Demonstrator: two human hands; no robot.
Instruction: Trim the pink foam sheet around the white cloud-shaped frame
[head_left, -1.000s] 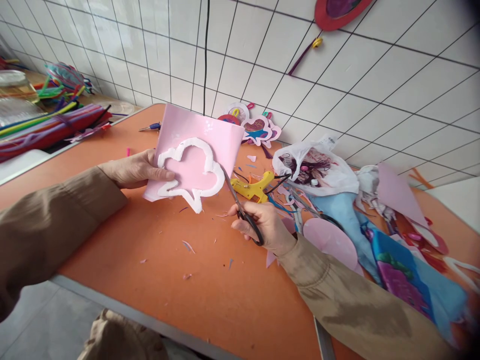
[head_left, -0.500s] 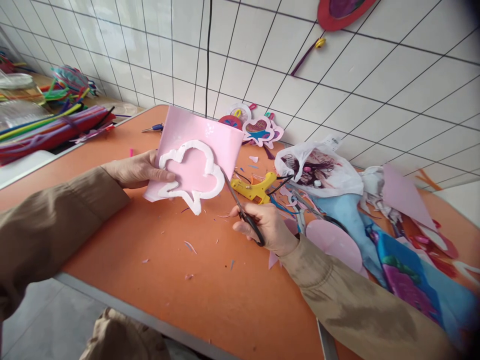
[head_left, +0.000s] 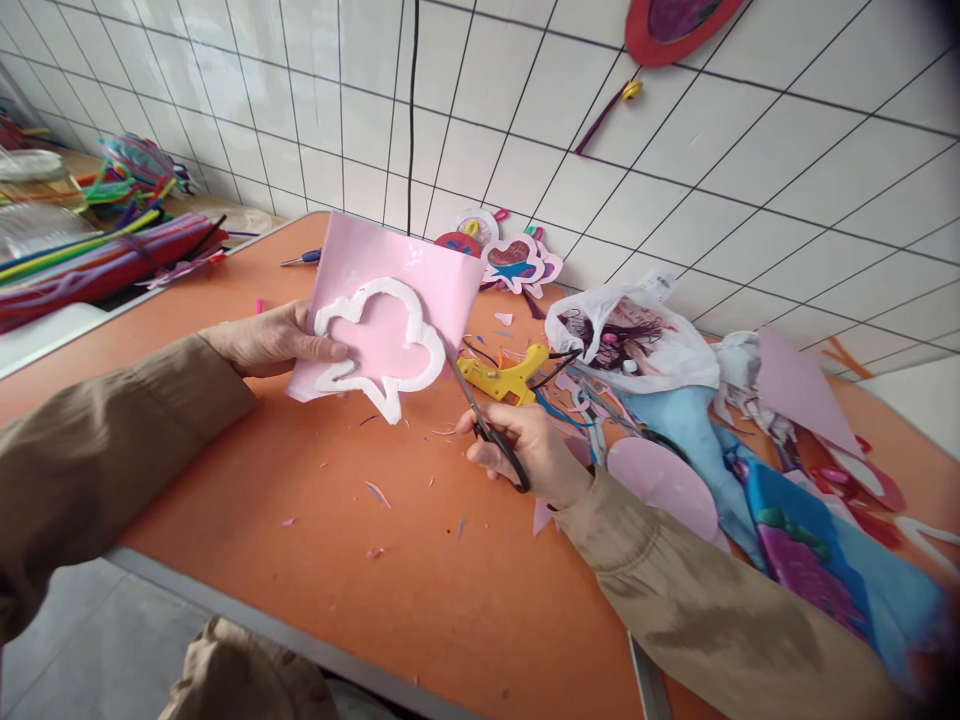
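A pink sheet with a white scalloped outline shape on it is raised above the orange table. My left hand pinches the sheet and the shape at their left edge, thumb on top. In my right hand are black-handled scissors, their blades at the right edge of the white shape, against the pink sheet. Part of the sheet's lower edge has been cut along the outline. The far blade tips are hard to make out.
Behind my right hand lies a yellow glue gun. A white plastic bag, pink cutouts and blue fabric cover the right side. Bundled pipe cleaners are at the left. Finished heart badges lean near the tiled wall.
The view has shifted slightly. Both hands keep their holds, and the scissors stay at the right edge of the shape with almost no visible movement.
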